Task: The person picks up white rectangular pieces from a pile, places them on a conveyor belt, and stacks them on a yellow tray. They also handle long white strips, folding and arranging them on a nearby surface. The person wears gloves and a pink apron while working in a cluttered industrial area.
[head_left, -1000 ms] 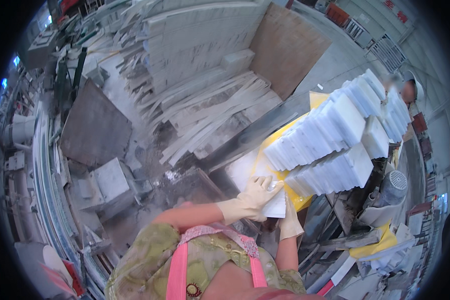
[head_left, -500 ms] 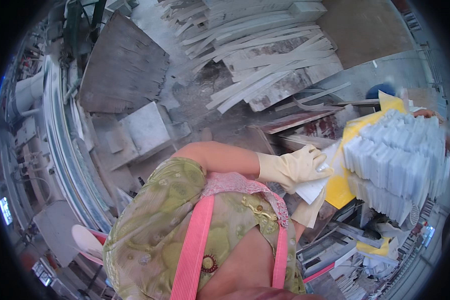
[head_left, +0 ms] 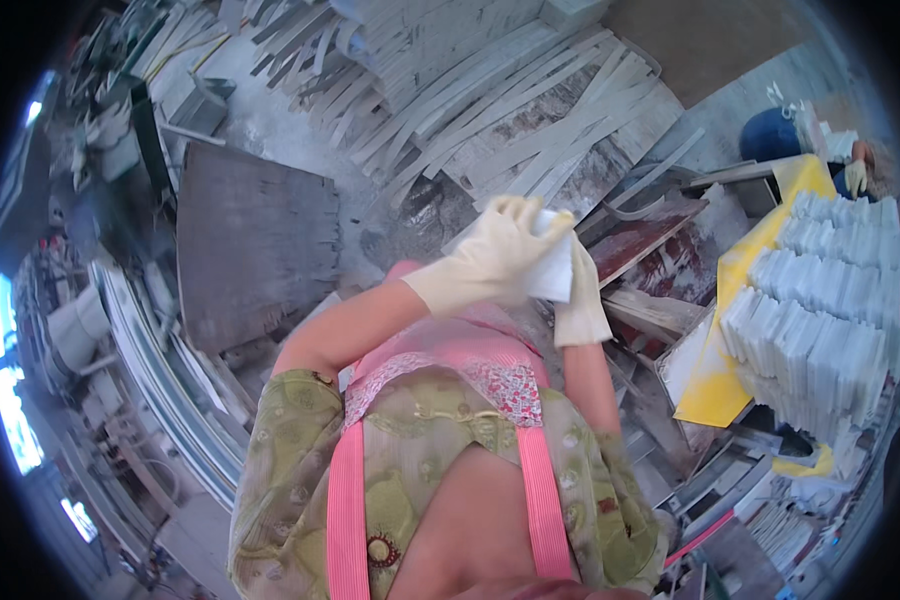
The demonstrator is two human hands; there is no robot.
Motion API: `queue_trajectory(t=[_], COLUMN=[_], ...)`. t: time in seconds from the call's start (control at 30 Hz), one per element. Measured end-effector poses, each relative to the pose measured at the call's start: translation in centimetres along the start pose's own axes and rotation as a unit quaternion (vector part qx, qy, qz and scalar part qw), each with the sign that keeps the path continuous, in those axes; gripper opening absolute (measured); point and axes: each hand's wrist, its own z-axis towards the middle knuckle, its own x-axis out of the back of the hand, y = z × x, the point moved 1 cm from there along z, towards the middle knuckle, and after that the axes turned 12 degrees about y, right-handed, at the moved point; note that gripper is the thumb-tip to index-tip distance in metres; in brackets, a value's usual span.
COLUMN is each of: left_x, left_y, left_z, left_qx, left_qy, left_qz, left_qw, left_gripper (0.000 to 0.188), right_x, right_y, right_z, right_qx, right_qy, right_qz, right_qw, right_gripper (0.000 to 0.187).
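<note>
Both of my hands wear cream rubber gloves and are raised in front of my pink apron. My left hand point(head_left: 498, 248) closes over one side of a small white tile point(head_left: 552, 268), its fingers bent round the top edge. From the other side my right hand point(head_left: 580, 300) grips it, largely hidden behind the tile. Whether this is one tile or a few together I cannot tell. To the right stand rows of similar thin white tiles point(head_left: 810, 320), packed on edge beside a yellow sheet point(head_left: 732, 350).
A dark reddish board point(head_left: 658, 238) and wooden pieces lie just right of my hands. Long pale strips point(head_left: 530, 130) are heaped ahead. A brown panel point(head_left: 255, 245) stands at left, near long rails point(head_left: 160, 375). Another person's gloved hand point(head_left: 856, 178) shows at far right.
My hands have swung left with the white tile, away from the tile rows, and now hold it in front of my chest. The view has turned too.
</note>
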Motion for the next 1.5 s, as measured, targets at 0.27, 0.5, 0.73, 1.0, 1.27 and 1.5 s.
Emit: queue_trajectory(t=[0.27,0.5,0.73,1.0,1.27,1.5], left_x=[2.5,3.4,2.8,-2.4,-17.9,-34.0], left_y=[-14.9,-29.2,-35.5,-38.9,-46.4,-53.6], left_z=[3.6,9.3,17.2,28.4,42.6,49.5], left_qx=[0.071,0.011,-0.060,-0.100,-0.160,-0.271], left_qy=[-0.127,-0.142,-0.188,-0.296,-0.292,-0.221], left_qz=[0.029,-0.004,0.025,0.076,0.085,0.115], left_qw=[0.989,0.990,0.980,0.947,0.939,0.930], left_gripper=[0.114,0.108,0.110,0.113,0.102,0.088], right_x=[-12.6,-23.2,-25.9,-25.5,-23.8,-20.4], right_y=[0.8,2.1,1.2,-3.8,-11.8,-13.4], right_z=[8.7,18.0,25.8,36.1,54.6,69.7], right_qx=[0.044,-0.033,-0.005,0.093,0.060,0.018], right_qy=[-0.045,0.062,0.055,0.043,0.074,0.150], right_qz=[-0.105,-0.024,0.015,-0.088,-0.099,-0.097], right_qw=[0.992,0.997,0.998,0.991,0.991,0.984], right_gripper=[0.050,0.049,0.052,0.067,0.070,0.073])
